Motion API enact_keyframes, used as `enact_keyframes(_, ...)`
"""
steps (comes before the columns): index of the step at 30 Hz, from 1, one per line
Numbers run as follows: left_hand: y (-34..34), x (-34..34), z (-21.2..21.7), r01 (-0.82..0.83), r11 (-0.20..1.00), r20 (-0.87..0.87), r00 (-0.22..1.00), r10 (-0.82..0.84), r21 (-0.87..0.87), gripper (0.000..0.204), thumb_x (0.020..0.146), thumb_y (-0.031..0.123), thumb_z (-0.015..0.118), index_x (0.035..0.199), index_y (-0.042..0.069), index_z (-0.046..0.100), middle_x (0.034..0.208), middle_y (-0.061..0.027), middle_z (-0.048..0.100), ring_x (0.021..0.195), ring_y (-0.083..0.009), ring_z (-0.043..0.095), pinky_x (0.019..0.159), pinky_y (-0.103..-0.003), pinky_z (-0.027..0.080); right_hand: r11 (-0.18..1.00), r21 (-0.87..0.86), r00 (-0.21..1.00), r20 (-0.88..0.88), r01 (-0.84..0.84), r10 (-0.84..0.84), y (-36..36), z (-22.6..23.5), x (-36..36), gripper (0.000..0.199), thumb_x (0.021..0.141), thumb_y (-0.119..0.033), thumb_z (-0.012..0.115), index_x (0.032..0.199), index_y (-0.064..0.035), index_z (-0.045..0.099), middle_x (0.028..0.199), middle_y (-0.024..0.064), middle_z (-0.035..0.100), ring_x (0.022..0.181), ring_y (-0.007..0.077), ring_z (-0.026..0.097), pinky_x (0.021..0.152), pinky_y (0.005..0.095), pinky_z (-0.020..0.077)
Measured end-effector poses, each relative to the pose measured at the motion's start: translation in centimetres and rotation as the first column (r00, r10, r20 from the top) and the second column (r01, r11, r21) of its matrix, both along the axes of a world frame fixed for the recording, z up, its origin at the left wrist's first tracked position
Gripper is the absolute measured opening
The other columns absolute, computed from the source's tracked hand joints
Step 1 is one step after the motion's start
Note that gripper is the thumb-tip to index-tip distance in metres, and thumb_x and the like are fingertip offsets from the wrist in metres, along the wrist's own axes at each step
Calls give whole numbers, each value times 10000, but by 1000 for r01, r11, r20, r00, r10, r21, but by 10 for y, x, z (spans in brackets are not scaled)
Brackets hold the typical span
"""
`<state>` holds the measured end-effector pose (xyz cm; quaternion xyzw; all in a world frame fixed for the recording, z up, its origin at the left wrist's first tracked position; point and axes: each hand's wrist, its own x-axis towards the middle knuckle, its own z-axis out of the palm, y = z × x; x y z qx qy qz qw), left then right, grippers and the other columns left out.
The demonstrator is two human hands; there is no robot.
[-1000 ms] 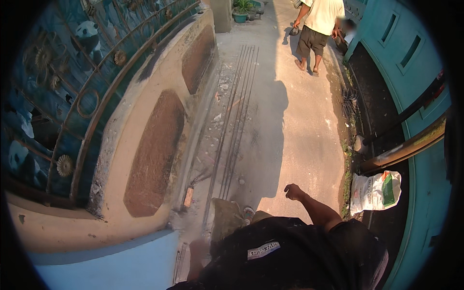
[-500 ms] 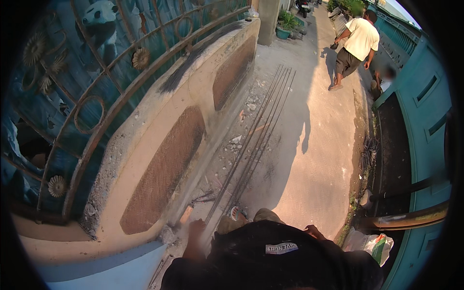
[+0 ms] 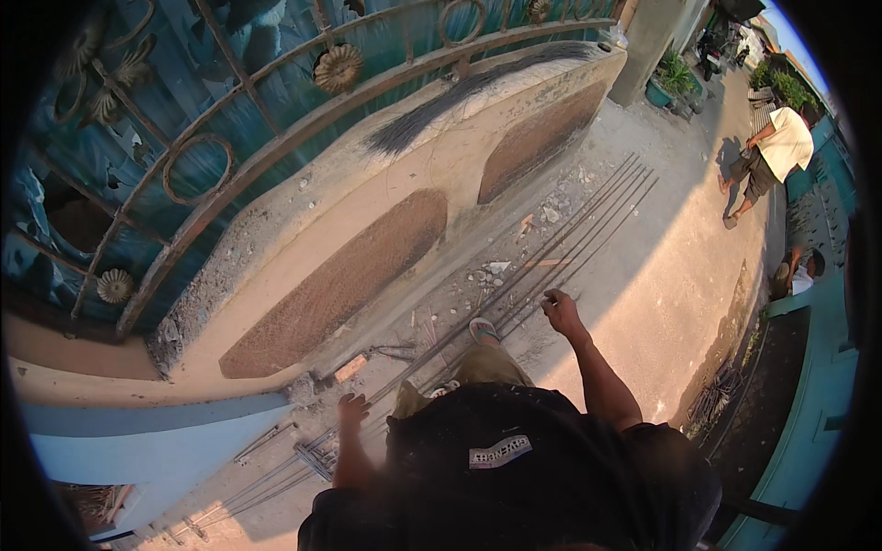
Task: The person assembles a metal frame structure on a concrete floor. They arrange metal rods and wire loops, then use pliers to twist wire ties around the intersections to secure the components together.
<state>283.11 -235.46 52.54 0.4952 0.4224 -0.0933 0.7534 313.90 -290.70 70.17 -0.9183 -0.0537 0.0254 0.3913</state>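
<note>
My left hand (image 3: 353, 410) hangs low beside my body, fingers a little apart and nothing in them. It is nearest to the rubble and a broken brick piece (image 3: 350, 368) at the wall's foot. My right hand (image 3: 561, 313) is out in front, fingers curled in, with no object showing in it. In the view it overlaps the ground beside several long thin steel bars (image 3: 588, 217), without visible contact. The bars run along the ground ahead and past my feet. One foot in a sandal (image 3: 484, 331) is by them. A bundle of dark thin wire (image 3: 400, 134) lies atop the low wall.
On the left, a low wall (image 3: 303, 243) carries a metal fence (image 3: 197, 230). Stone chips are strewn along its base. Ahead, a person in a light shirt (image 3: 784, 144) bends forward; another person (image 3: 802, 274) sits low by the teal gate (image 3: 808, 386). A potted plant (image 3: 660, 93) stands far off.
My view has swung to the right and I have stepped on, a sandalled foot now showing. My right hand has come forward from my side. The person ahead has bent over.
</note>
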Motion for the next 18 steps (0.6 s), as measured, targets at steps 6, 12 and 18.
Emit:
enact_keyframes(6, -82, -132, 6, -201, 945, -268, 925, 269, 256, 224, 906, 325, 577, 1027, 139, 599, 937, -44, 619, 885, -235, 606, 662, -349, 493, 975, 63, 926, 332, -213, 181, 89, 113, 205, 390, 796, -42, 621, 1177, 4, 554, 1074, 224, 575, 935, 353, 593, 821, 409, 480)
enact_keyframes(12, -198, -107, 23, -253, 959, -357, 890, 284, 132, 271, 868, 285, 618, 1061, 97, 591, 996, -55, 613, 982, -237, 585, 739, -368, 493, 930, -329, 817, 483, -165, 316, 118, 221, 354, 598, 805, 40, 551, 1376, -66, 411, 1365, 177, 398, 1267, 349, 377, 1029, 436, 358)
enact_keyframes(18, -218, -12, 43, 27, 983, -414, 909, 50, 180, 285, 859, 272, 615, 1066, 79, 580, 1004, -56, 632, 935, -240, 618, 709, -385, 494, 756, -602, 847, 237, -257, 476, 137, 234, 445, 619, 860, 50, 494, 1435, -139, 365, 1525, 159, 237, 1420, 332, 179, 1142, 500, 198)
